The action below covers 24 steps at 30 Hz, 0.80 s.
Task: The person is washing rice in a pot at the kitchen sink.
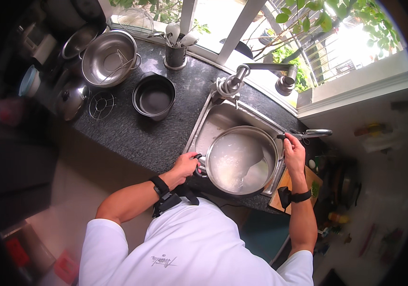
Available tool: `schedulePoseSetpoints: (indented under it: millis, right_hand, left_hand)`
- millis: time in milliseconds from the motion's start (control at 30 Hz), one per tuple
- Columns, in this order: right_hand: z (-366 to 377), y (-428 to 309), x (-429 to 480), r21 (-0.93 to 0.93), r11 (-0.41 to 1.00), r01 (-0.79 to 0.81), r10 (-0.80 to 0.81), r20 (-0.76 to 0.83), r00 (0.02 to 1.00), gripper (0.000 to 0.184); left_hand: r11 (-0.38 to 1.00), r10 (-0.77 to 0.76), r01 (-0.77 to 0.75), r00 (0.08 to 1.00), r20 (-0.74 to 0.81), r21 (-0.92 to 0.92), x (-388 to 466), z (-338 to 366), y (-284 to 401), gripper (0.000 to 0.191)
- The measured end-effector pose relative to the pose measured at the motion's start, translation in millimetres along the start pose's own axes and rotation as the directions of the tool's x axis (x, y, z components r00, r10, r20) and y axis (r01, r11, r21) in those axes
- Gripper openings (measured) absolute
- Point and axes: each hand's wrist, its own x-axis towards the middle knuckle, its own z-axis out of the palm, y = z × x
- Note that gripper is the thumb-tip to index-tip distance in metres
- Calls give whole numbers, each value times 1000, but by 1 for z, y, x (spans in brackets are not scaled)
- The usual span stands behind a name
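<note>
A wide stainless steel pot (213, 143) with cloudy water and pale matter at its bottom is over the near part of the sink (207, 123). My left hand (186, 166) grips its black left handle (198, 171). At the right side of the pot, my right hand (292, 148) holds the other black handle (281, 136). The faucet (238, 80), wrapped with a pale hose, stands behind the sink, its spout end turned to the right. Whether the pot rests on the sink's rim is hidden.
Left on the dark stone counter (118, 137) are a black pot (154, 96), a steel colander (109, 59), a wire rack (101, 105), a pot lid (72, 100) and a utensil holder (175, 55). A wooden cutting board (281, 203) with chopped greens lies right of the sink.
</note>
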Motion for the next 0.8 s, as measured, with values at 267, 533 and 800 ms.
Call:
schedulePoseSetpoints:
  millis: [267, 533, 800]
  right_hand:
    - [4, 6, 8, -116, 992, 51, -46, 41, 998, 26]
    - [9, -7, 11, -182, 979, 88, -78, 60, 995, 25]
    - [10, -27, 11, -344, 939, 22, -2, 59, 998, 28]
  left_hand:
    - [1000, -13, 13, 1000, -20, 3, 7, 3, -14, 42]
    - [999, -38, 39, 999, -31, 24, 8, 4, -21, 41]
    - [997, -73, 73, 997, 13, 26, 7, 5, -22, 48]
